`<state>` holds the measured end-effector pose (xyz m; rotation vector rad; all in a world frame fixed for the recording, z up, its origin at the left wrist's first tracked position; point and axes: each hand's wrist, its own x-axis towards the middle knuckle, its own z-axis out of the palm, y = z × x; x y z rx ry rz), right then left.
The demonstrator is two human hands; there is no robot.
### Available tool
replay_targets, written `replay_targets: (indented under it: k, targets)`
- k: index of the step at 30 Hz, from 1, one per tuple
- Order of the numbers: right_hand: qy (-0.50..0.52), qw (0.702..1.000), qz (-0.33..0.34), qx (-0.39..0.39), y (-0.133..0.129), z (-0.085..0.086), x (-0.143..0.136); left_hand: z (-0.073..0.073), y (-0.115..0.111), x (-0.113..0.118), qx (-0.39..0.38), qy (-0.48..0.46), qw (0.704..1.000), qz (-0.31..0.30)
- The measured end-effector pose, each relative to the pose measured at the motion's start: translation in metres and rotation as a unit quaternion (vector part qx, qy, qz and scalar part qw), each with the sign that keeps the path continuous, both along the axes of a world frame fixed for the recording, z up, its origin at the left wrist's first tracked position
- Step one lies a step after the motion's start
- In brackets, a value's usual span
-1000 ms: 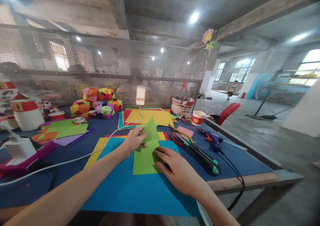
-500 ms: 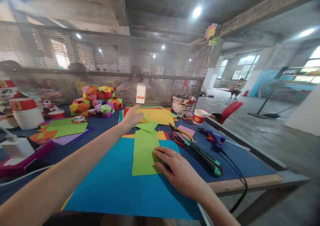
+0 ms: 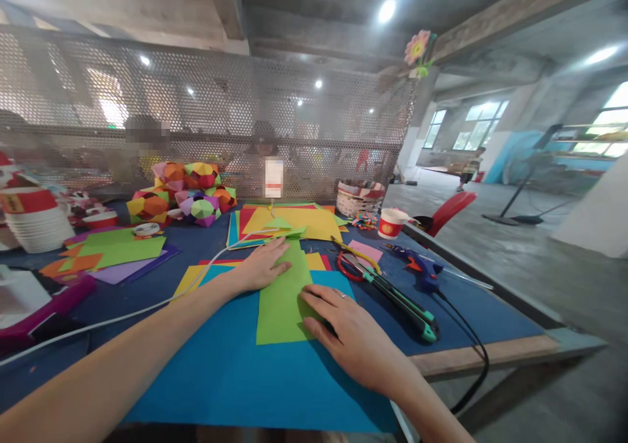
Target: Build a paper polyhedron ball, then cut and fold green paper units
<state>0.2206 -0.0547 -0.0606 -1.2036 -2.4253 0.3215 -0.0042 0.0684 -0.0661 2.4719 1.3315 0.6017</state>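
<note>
A long green paper strip (image 3: 282, 318) lies on a large blue paper sheet (image 3: 235, 381) in front of me. My left hand (image 3: 262, 265) rests open on the strip's far left part, fingers stretched out. Flat on its right edge near the front is my right hand (image 3: 354, 332), open, with a ring on one finger. Just beyond my left fingers lies a smaller folded green paper piece (image 3: 290, 231). A stack of coloured sheets with a yellow sheet (image 3: 316, 226) on top spreads behind it. A phone (image 3: 273, 177) stands upright at the back, with a white cable (image 3: 210, 263) running from it.
To the right lie scissors (image 3: 350, 269), a green-black utility knife (image 3: 400, 305) and a blue glue gun (image 3: 424, 271). A paper cup (image 3: 391, 224) and a woven basket (image 3: 360, 201) stand behind. Folded paper balls (image 3: 189, 194), stacked cups (image 3: 38, 220) and a purple power strip (image 3: 59, 305) are left.
My left hand has come back from the phone toward me and now lies on the green strip. My right hand has stayed in place. The view has shifted slightly.
</note>
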Motion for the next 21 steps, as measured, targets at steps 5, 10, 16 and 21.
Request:
replay_targets:
  k: [5,10,16,21]
  targets:
    - [-0.001,1.0,0.001,0.005,0.0,0.0,0.0,0.001,-0.023,0.006,0.017,0.015,1.0,-0.013]
    - [-0.008,1.0,-0.001,0.005,0.0,0.001,-0.001,0.007,-0.035,0.001,0.039,-0.002,0.999,0.01]
    - [-0.018,1.0,-0.005,0.0,-0.001,0.002,0.0,0.01,-0.02,-0.019,0.057,-0.039,0.995,0.075]
    - [-0.014,1.0,0.003,0.007,-0.004,0.003,0.0,0.012,-0.021,-0.02,0.026,-0.041,0.996,0.076]
